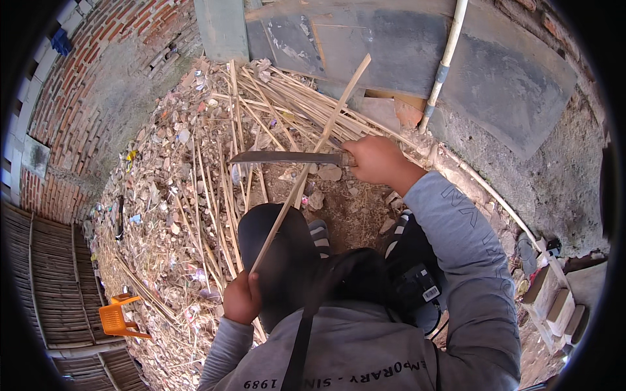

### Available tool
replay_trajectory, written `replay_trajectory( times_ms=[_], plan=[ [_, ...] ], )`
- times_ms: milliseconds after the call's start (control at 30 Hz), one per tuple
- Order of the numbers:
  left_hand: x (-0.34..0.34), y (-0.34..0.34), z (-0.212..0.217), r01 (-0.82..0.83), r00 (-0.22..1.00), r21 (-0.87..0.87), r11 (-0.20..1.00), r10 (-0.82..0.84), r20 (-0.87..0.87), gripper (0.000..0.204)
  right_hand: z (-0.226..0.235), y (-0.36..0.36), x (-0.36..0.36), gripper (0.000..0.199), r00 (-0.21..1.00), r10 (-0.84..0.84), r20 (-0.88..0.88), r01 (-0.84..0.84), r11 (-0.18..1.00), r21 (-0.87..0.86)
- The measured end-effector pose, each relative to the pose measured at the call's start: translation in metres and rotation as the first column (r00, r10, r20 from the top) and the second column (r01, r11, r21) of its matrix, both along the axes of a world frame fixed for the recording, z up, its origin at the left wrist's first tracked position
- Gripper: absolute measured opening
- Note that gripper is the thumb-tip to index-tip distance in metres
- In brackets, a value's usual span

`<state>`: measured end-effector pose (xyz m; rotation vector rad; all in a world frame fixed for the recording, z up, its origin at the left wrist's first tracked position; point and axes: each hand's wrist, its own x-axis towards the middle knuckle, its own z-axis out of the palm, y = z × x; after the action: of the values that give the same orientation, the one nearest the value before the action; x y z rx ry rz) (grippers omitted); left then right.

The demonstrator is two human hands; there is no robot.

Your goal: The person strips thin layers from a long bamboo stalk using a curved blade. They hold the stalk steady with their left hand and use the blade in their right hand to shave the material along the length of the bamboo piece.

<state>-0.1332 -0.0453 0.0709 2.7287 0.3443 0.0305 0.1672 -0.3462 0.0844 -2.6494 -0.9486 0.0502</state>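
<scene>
My left hand [242, 298] is closed round the lower end of a long, pale bamboo strip [282, 216], close to my left knee. From there the strip slants up and to the right, away from me. In my right hand [379, 161] I grip the handle of a machete [287, 158], its dark blade pointing left. The blade lies across the strip about midway along it; whether its edge bites into the strip I cannot tell. Several more bamboo strips [218, 189] lie on the ground to the left of my legs.
A pile of strips [306, 98] lies ahead, near grey panels [385, 55] and an upright white pipe [445, 65]. Rubble and litter [156, 189] cover the ground at left. An orange plastic chair [116, 318] stands by a slatted bamboo screen [55, 280]. Brick walling [85, 85] rises at far left.
</scene>
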Motion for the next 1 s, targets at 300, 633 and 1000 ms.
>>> replay_trajectory(
  times_ms=[300,633,1000],
  plan=[
    [0.01,-0.007,0.008,0.083,0.996,0.013,0.996,-0.083,0.018,0.034,-0.006,-0.034,0.026,0.025,0.993,-0.117,0.023,0.118,0.993,-0.017],
    [-0.006,0.01,0.013,0.063,0.998,-0.054,0.997,-0.062,0.034,0.035,-0.014,-0.034,0.031,0.031,0.997,-0.078,-0.019,0.08,0.982,0.173],
    [-0.009,0.016,0.013,0.058,0.998,-0.029,0.998,-0.057,0.016,0.029,0.006,0.002,0.003,0.025,0.975,0.178,0.135,-0.173,0.984,-0.048]
  ],
)
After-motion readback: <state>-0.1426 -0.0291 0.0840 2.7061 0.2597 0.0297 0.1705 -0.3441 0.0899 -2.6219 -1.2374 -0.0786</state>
